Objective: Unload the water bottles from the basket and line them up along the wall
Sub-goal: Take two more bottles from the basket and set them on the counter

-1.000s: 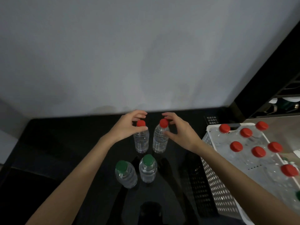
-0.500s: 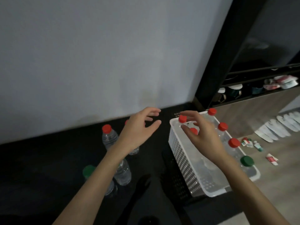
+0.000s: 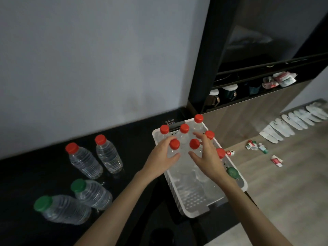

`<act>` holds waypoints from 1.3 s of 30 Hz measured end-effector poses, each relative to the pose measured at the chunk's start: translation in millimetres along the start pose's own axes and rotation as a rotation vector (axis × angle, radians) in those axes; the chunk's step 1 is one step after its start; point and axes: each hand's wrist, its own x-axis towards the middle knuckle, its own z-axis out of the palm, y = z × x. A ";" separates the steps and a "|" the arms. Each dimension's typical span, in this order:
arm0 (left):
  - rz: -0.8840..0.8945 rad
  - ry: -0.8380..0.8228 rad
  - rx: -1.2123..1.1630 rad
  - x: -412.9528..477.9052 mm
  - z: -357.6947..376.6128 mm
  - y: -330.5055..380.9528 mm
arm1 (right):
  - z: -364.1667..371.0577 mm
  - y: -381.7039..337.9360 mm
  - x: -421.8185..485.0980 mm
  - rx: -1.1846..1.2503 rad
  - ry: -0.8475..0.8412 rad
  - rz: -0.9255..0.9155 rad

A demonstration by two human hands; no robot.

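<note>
A white perforated basket (image 3: 196, 213) stands on the black counter (image 3: 134, 139) and holds several clear water bottles, most red-capped and one green-capped (image 3: 232, 172). My left hand (image 3: 160, 158) curls around the neck of a red-capped bottle (image 3: 174, 144) that stands in the basket. My right hand (image 3: 206, 157) hovers with spread fingers around the neighbouring red-capped bottle (image 3: 194, 144), thumb below the cap. Left of the basket, two red-capped bottles (image 3: 83, 161) (image 3: 109, 156) stand near the grey wall (image 3: 88, 68). Two green-capped bottles (image 3: 92, 192) (image 3: 63, 209) stand in front of them.
A dark cabinet post (image 3: 200, 68) rises right behind the basket, with a shelf of cups (image 3: 229, 93) and packets beside it. On the wooden floor (image 3: 284, 183) to the right lie small tubes and a row of white insoles (image 3: 292, 123).
Both hands let go of the two red-capped bottles near the wall and swung right to the basket. My view turned right with them. The left hand has now closed around a bottle there.
</note>
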 end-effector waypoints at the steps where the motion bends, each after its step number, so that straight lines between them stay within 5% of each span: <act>1: -0.013 0.008 -0.003 2.3 4.9 -2.7 | 3.1 3.4 1.3 0.019 -0.020 0.010; 19: -0.113 -0.171 0.398 24.6 17.1 -25.1 | 27.0 30.7 5.2 0.224 -0.070 0.094; 27: -0.075 -0.074 0.332 14.2 17.1 -16.7 | 25.9 29.4 -3.2 0.290 -0.033 0.075; 39: -0.043 0.370 0.104 -16.0 -13.9 51.1 | -45.3 -32.4 -2.2 0.218 -0.013 -0.064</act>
